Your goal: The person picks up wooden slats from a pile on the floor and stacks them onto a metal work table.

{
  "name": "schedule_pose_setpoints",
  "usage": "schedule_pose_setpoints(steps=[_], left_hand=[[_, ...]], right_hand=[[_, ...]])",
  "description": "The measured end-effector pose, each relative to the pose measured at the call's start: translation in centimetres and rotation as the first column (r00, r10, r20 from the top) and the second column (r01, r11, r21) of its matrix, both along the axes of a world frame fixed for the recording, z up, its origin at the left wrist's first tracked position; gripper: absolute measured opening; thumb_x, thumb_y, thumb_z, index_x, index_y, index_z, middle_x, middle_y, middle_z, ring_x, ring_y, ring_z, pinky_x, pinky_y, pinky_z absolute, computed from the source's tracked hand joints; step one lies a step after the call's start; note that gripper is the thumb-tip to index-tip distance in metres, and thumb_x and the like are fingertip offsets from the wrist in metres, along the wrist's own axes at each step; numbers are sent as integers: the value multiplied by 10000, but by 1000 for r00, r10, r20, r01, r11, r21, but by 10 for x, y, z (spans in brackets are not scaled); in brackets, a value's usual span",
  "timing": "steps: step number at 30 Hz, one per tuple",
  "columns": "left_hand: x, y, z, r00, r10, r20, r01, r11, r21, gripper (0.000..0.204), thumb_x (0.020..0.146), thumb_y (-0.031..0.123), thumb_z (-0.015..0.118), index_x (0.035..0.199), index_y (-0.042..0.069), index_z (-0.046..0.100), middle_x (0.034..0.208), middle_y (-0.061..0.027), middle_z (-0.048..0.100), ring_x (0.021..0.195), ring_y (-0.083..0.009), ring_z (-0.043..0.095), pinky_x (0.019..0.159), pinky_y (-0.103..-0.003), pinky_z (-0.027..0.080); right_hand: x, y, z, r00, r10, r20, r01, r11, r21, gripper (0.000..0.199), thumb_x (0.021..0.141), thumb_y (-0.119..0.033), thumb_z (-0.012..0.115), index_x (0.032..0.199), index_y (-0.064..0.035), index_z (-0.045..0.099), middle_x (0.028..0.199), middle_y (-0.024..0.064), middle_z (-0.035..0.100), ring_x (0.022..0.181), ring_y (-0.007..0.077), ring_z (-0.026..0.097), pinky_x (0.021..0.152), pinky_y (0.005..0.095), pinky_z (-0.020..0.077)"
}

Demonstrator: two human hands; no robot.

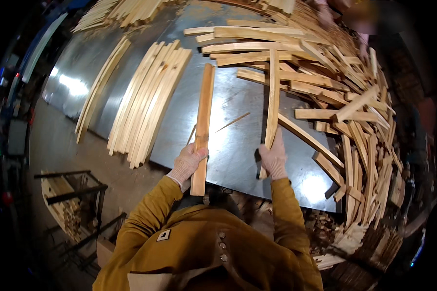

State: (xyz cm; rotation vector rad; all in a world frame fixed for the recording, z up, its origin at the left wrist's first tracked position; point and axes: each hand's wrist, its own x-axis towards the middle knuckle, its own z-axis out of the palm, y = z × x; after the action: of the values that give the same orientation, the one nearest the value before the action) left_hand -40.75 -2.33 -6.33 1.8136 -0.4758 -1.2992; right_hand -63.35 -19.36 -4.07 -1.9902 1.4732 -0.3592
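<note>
My left hand (189, 162), in a pale knit glove, is closed round the lower part of a reddish-brown wooden strip (205, 106). That strip points away from me, its near end just over the table's front edge. In the same kind of glove, my right hand (274, 154) grips a lighter wooden strip (273, 92) near its lower end. Its far end reaches the jumbled pile of wooden strips (325, 92) at the right. Left of my left hand, a row of pale strips (148, 102) lies side by side on the metal table (233, 160).
Two or so narrow strips (102, 89) lie farther left. More strips (131, 12) are stacked at the back. Thin wood slivers (233, 121) rest mid-table. A black metal rack (77, 194) holding wood stands low at left. Another person's hand (327, 17) shows at the far right.
</note>
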Motion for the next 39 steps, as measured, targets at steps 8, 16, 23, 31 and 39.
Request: schedule_pose_setpoints(steps=[8,16,23,31,39], left_hand=[[1,8,49,516,217,-829,-502,860,-87,596,918,538,464,1182,6,519,930,-143,626,688,-229,602,617,-358,535],[16,15,36,842,110,-528,-261,940,-220,736,827,598,585,1262,14,476,1019,-112,613,862,-192,606,740,-327,535],[15,-5,53,995,95,-35,-96,995,-22,696,899,513,539,1376,30,383,1207,-129,539,1103,-216,509,959,-316,403],[54,5,64,680,-308,665,-70,876,478,449,861,330,605,1190,51,483,1095,-176,581,975,-305,575,786,-395,485],[74,4,51,110,-421,900,-36,903,427,768,762,288,695,1378,20,325,1394,-225,358,1267,-365,382,1014,-460,348]], right_hand=[[48,71,-4,310,-808,501,-863,-18,505,685,777,-278,695,1324,-5,388,990,112,558,686,136,532,580,266,490],[73,84,-13,489,-655,576,-590,238,772,506,945,-476,433,1181,-37,520,956,114,615,702,177,585,625,305,510],[124,114,9,910,397,121,-414,855,312,718,925,-332,471,1484,-44,123,1356,205,442,1175,310,499,1034,323,363],[99,94,-10,326,-883,336,-748,-24,663,407,886,-178,558,1259,-75,434,994,117,544,839,232,543,775,396,485],[59,70,15,405,-671,621,-683,229,693,595,817,-219,625,1327,-14,398,965,102,590,779,202,606,677,339,557]])
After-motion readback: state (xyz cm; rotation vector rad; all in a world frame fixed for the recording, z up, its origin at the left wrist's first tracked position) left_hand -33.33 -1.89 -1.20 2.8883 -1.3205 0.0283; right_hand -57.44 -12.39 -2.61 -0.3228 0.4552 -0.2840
